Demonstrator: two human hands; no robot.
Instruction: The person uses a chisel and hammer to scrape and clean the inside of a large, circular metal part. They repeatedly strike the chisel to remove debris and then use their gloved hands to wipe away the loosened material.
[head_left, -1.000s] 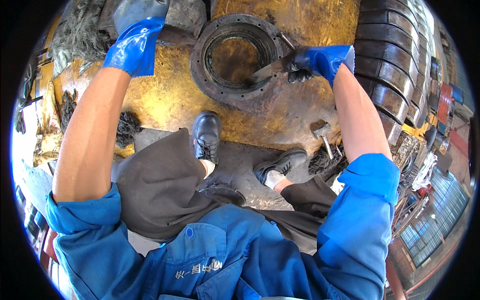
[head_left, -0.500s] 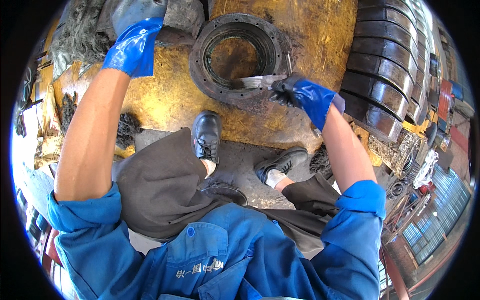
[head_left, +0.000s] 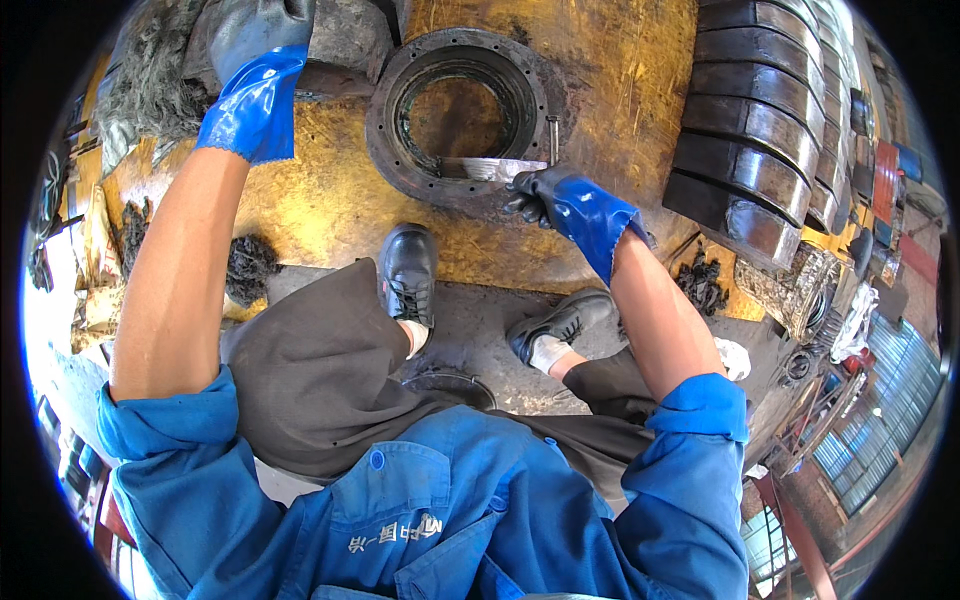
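My right hand, in a black and blue rubber glove, is closed around a flat brush with a pale, streaked end. The brush lies across the near inner edge of a dark, round metal flange with small holes around its rim. A thin upright pin or bolt stands at the flange's right side, just beyond that hand. My left hand, in a matching glove, is at the top edge against a dark grey block. Its fingertips are cut off by the picture's edge.
The flange stands on a stained yellow surface. Stacked curved, dark metal segments are on the right. Grey fibre waste lies at the upper left, a dark clump below it. My black shoes are at the near edge.
My right hand and the brush have moved left and slightly nearer along the flange's near edge. The view has shifted a little; my left hand stays by the grey block.
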